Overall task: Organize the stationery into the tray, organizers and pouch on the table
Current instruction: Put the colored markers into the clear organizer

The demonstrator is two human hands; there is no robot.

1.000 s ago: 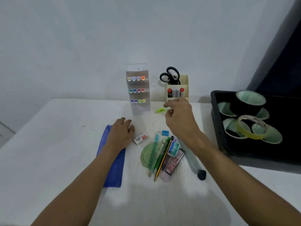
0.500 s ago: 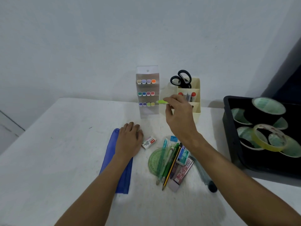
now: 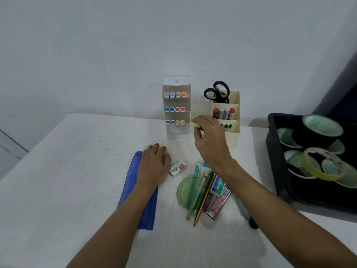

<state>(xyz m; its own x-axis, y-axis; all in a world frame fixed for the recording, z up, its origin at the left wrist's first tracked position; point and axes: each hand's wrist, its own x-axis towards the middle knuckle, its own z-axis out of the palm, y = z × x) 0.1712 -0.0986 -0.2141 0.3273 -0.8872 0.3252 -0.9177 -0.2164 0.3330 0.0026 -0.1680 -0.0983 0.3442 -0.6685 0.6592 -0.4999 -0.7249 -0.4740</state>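
My right hand (image 3: 209, 138) is raised and pinches a small lime-green marker (image 3: 194, 121), just right of the clear marker organizer (image 3: 176, 130) with its three rows of coloured caps. My left hand (image 3: 154, 165) lies flat, palm down, on the blue pouch (image 3: 139, 202). A cream organizer (image 3: 234, 132) behind my right hand holds black scissors (image 3: 217, 93) and several markers. Loose on the table lie a staples box (image 3: 177, 168), a green protractor (image 3: 183, 192), pens and a pencil (image 3: 201, 190), and erasers (image 3: 217, 204).
A black tray (image 3: 274, 155) at the right holds several tape rolls, one yellow roll (image 3: 320, 171) on top. A dark-capped clear tube (image 3: 245, 213) lies under my right forearm. The white table (image 3: 67, 180) meets a pale wall behind.
My right hand carried the green marker up from the table to beside the clear organizer's lowest row. The view shifted left. My left hand stayed on the pouch.
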